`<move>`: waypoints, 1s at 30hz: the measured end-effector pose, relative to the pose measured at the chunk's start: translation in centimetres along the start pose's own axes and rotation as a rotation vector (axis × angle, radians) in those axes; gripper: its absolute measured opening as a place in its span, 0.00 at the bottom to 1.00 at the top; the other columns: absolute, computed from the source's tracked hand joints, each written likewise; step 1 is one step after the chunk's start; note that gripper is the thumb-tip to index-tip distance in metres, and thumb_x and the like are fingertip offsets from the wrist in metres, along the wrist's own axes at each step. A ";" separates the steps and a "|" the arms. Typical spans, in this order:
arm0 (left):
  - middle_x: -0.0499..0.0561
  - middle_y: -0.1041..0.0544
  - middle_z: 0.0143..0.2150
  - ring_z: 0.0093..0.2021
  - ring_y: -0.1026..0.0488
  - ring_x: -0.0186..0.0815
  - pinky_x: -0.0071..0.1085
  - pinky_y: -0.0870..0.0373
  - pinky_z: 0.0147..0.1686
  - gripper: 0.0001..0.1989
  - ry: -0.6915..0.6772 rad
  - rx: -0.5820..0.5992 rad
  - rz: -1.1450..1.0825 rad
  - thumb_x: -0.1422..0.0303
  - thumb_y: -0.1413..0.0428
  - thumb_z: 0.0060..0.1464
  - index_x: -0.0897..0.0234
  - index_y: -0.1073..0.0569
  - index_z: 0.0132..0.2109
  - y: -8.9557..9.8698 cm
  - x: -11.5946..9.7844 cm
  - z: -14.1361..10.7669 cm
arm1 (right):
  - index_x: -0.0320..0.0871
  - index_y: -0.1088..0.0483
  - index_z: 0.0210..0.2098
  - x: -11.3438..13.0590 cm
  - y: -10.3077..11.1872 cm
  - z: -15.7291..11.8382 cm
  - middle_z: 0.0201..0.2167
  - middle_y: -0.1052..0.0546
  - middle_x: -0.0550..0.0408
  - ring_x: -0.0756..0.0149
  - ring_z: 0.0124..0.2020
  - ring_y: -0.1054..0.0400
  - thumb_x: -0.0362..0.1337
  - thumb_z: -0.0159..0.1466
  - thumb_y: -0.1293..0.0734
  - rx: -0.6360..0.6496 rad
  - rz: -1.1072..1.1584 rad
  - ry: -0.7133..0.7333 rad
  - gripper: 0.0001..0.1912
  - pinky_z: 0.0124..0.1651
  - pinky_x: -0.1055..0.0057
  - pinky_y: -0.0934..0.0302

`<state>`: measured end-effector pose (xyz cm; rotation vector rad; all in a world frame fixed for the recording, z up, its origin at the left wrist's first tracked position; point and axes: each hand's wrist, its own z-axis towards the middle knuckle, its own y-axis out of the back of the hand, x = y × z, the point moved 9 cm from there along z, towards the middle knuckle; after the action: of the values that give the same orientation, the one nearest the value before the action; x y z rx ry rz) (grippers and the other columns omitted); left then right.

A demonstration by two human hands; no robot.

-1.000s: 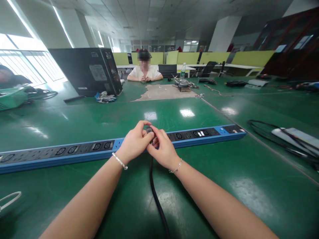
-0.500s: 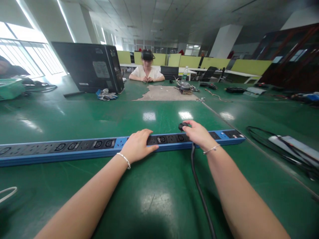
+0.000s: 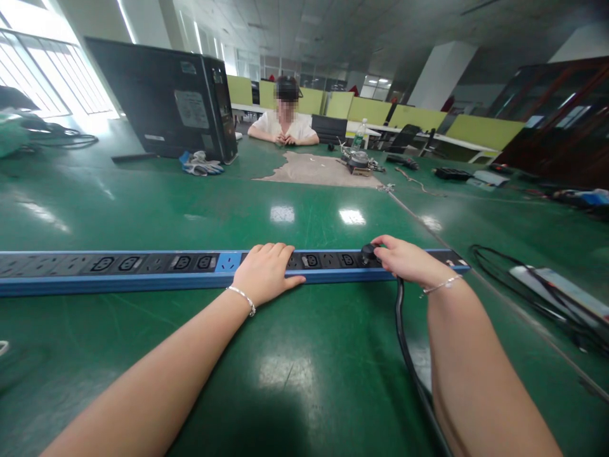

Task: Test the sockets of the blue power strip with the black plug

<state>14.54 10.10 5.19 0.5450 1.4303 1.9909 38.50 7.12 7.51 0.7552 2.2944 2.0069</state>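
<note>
A long blue power strip (image 3: 328, 276) with black socket faces lies across the green table. My left hand (image 3: 264, 271) is laid over its middle, fingers across the top and thumb along the near side, holding it. To the right, my right hand (image 3: 399, 257) pinches a black plug (image 3: 368, 255) between thumb and fingers. The plug sits at a socket face of the strip; whether its pins are inside cannot be made out. Its thick black cable (image 3: 404, 336) hangs below the hand and runs towards me along the table.
Across the table (image 3: 214, 216) sits a person (image 3: 285, 127) with hands together. A black computer case (image 3: 166, 101) and gloves (image 3: 202, 163) are at the back left. A bottle (image 3: 360, 134) stands near small parts at the back. At right lies a white strip (image 3: 561, 295) with black cables.
My right hand has moved right and brought the plug down from above the strip's far edge onto a socket face. My left hand stays on the strip. The view has shifted slightly.
</note>
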 end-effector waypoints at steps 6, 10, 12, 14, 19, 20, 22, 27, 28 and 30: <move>0.59 0.28 0.49 0.50 0.33 0.47 0.42 0.41 0.50 0.32 0.009 0.006 -0.017 0.47 0.51 0.53 0.66 0.36 0.55 -0.1 0.0 0.0 | 0.38 0.37 0.51 0.7 -0.8 0.3 0.39 0.25 0.43 0.60 0.38 0.30 0.37 0.62 0.48 -0.020 -0.211 0.008 0.21 0.36 0.71 0.42; 0.59 0.28 0.49 0.50 0.33 0.47 0.41 0.41 0.50 0.32 0.005 0.002 -0.018 0.47 0.51 0.53 0.66 0.36 0.55 -0.2 0.0 0.0 | 0.37 0.40 0.54 0.6 -1.6 -0.5 0.37 0.24 0.40 0.57 0.38 0.29 0.38 0.64 0.50 -0.021 -0.259 -0.017 0.22 0.35 0.68 0.42; 0.59 0.28 0.49 0.50 0.32 0.47 0.41 0.41 0.50 0.32 -0.001 -0.003 -0.002 0.47 0.51 0.53 0.67 0.36 0.55 -0.2 0.0 0.0 | 0.37 0.42 0.54 0.6 -1.7 -1.1 0.36 0.24 0.40 0.54 0.37 0.28 0.38 0.64 0.52 -0.037 -0.295 -0.021 0.22 0.35 0.66 0.42; 0.60 0.28 0.49 0.49 0.32 0.47 0.41 0.40 0.49 0.32 -0.003 -0.005 0.005 0.46 0.52 0.53 0.67 0.35 0.55 -0.2 0.0 0.0 | 0.37 0.43 0.55 0.7 -1.7 -1.5 0.35 0.24 0.39 0.52 0.36 0.28 0.39 0.65 0.53 -0.055 -0.338 -0.031 0.23 0.35 0.63 0.42; 0.60 0.28 0.49 0.50 0.32 0.48 0.41 0.41 0.50 0.32 0.002 -0.008 -0.011 0.47 0.51 0.53 0.68 0.35 0.55 -0.3 0.0 0.0 | 0.36 0.42 0.54 1.6 -2.3 -2.1 0.34 0.24 0.37 0.51 0.35 0.28 0.38 0.65 0.53 -0.037 -0.425 -0.014 0.22 0.36 0.61 0.40; 0.61 0.28 0.50 0.50 0.33 0.48 0.42 0.41 0.50 0.32 0.005 -0.009 -0.012 0.47 0.51 0.53 0.68 0.35 0.55 -0.4 0.1 -0.1 | 0.36 0.43 0.55 1.9 -2.3 -2.2 0.34 0.24 0.37 0.51 0.36 0.28 0.38 0.65 0.53 -0.058 -0.452 -0.004 0.23 0.36 0.60 0.40; 0.61 0.28 0.50 0.51 0.33 0.47 0.42 0.42 0.50 0.32 0.008 -0.009 -0.015 0.47 0.51 0.53 0.67 0.36 0.55 -0.4 0.1 -0.1 | 0.36 0.45 0.57 2.2 -2.2 -2.5 0.34 0.24 0.37 0.50 0.37 0.28 0.38 0.65 0.54 -0.114 -0.504 0.005 0.24 0.36 0.59 0.40; 0.60 0.28 0.50 0.51 0.33 0.47 0.41 0.42 0.51 0.31 0.009 -0.020 -0.012 0.47 0.51 0.53 0.67 0.35 0.55 -0.3 0.1 -0.1 | 0.36 0.46 0.57 1.6 -2.8 -2.3 0.34 0.24 0.38 0.52 0.37 0.28 0.38 0.66 0.53 -0.074 -0.446 0.011 0.23 0.37 0.61 0.40; 0.60 0.28 0.50 0.51 0.33 0.47 0.41 0.42 0.51 0.31 0.011 -0.022 -0.010 0.47 0.51 0.53 0.66 0.35 0.55 -0.3 0.1 -0.2 | 0.36 0.46 0.56 1.6 -2.8 -2.3 0.34 0.24 0.38 0.52 0.37 0.28 0.39 0.66 0.53 -0.081 -0.435 0.017 0.23 0.37 0.61 0.40; 0.60 0.28 0.50 0.51 0.33 0.47 0.41 0.42 0.51 0.31 0.010 -0.022 -0.008 0.47 0.51 0.53 0.66 0.35 0.55 -0.3 0.1 -0.2 | 0.37 0.46 0.57 1.5 -2.6 -2.2 0.34 0.24 0.38 0.51 0.36 0.28 0.39 0.65 0.53 -0.103 -0.428 0.023 0.23 0.37 0.61 0.40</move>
<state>14.45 10.10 4.87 0.5190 1.4132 2.0032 35.64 5.44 5.94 0.2086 2.1128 1.9165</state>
